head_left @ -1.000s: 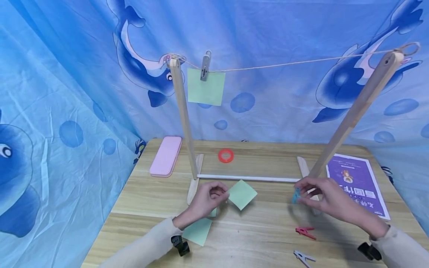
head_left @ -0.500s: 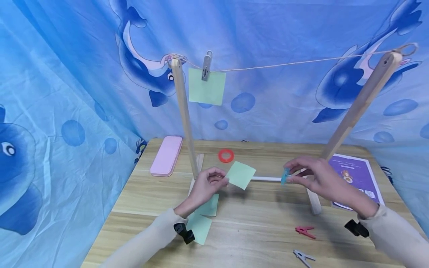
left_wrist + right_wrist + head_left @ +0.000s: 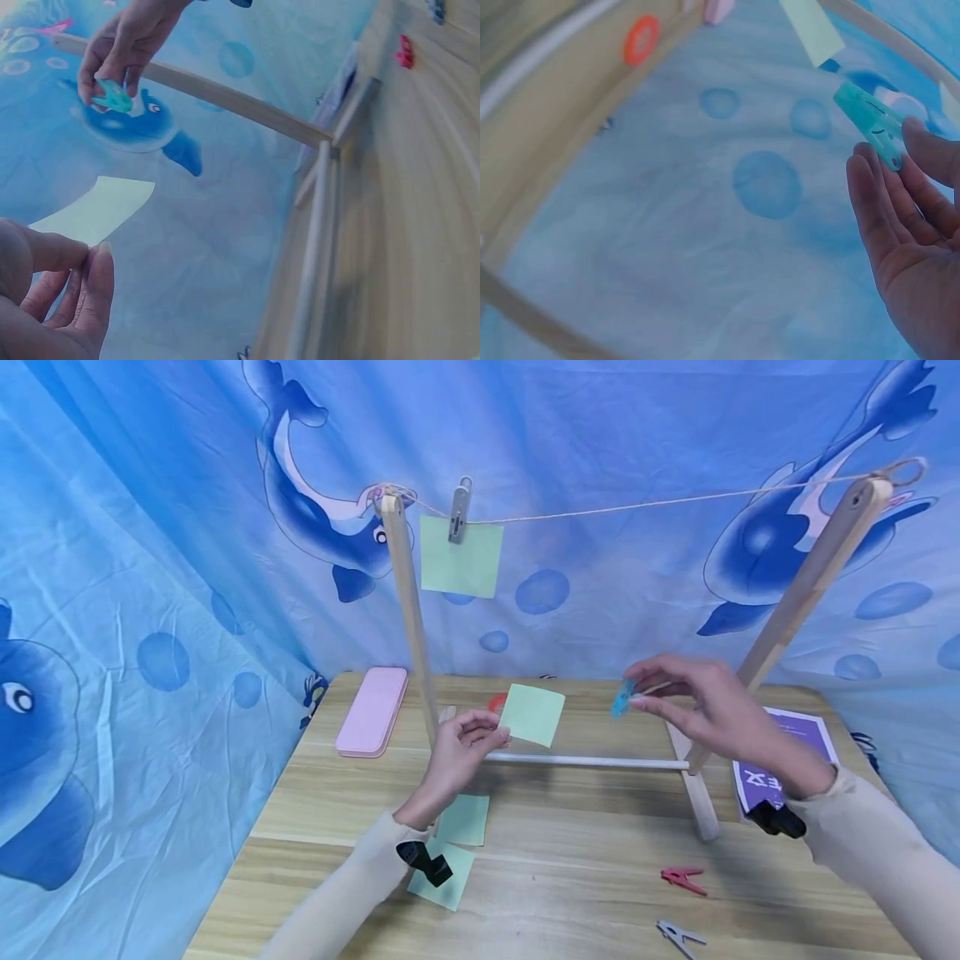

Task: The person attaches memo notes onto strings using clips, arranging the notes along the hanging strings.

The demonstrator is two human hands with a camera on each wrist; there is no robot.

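Observation:
Between thumb and fingers, my left hand (image 3: 461, 758) pinches a light green paper square (image 3: 532, 716) by its lower left edge, raised above the table. My right hand (image 3: 701, 706) holds a teal clothespin (image 3: 622, 699), to the right of the paper and apart from it; the right wrist view shows the thumb and fingers on the clothespin's handle end. Overhead, a string (image 3: 637, 506) runs between two wooden posts. A grey clothespin (image 3: 459, 512) fixes another green square (image 3: 461, 560) to it near the left post (image 3: 408, 610).
Two green squares (image 3: 463, 820) lie near my left forearm. A red clothespin (image 3: 683, 881) and a grey-blue one (image 3: 681, 937) lie at the front right. Behind are a pink case (image 3: 372, 712) and a partly hidden red ring (image 3: 497, 702). A purple booklet (image 3: 806, 731) lies by the right post (image 3: 813, 581).
Both hands have risen away from the table, the left with the paper square and the right with the teal clothespin. My right hand has also moved left, toward the paper.

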